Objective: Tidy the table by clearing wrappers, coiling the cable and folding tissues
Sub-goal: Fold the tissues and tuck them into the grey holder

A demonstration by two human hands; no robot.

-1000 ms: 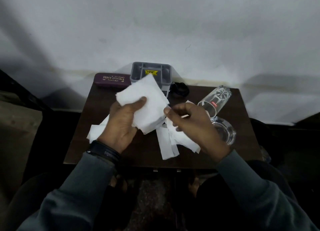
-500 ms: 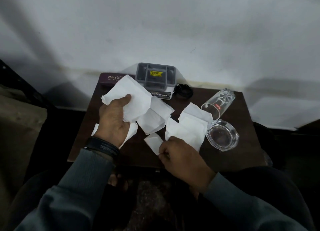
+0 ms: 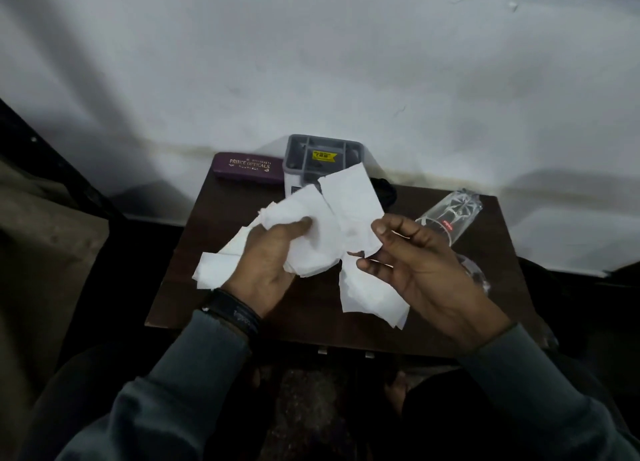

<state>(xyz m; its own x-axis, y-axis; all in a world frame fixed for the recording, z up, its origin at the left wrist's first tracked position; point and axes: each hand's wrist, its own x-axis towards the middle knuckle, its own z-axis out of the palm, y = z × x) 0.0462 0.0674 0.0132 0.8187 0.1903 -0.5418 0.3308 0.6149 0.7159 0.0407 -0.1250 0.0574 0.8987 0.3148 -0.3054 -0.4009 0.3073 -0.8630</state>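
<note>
A: White tissues (image 3: 311, 239), a bunch of them, gathered above the dark wooden desk (image 3: 180, 287). Why held up rather than flattened on the wood?

B: Likely to stack them first. The left hand (image 3: 266, 270) has its grip closed on the bundle, thumb pressed over the top sheets, so the pile stays together.

A: And the right hand (image 3: 426, 270)?

B: Its grip is half open, fingers spread; thumb and forefinger seem to pinch the lower corner of the upper sheet (image 3: 349, 201), perhaps to square it onto the bundle. Another sheet (image 3: 370, 294) lies on the desk below it.

A: The rest?

B: A maroon spectacle case (image 3: 247, 167) and a grey organiser (image 3: 294, 149) sit at the back by the wall, a glass tumbler (image 3: 446, 218) lies tipped on the right. I can't make out a cable for certain.
</note>
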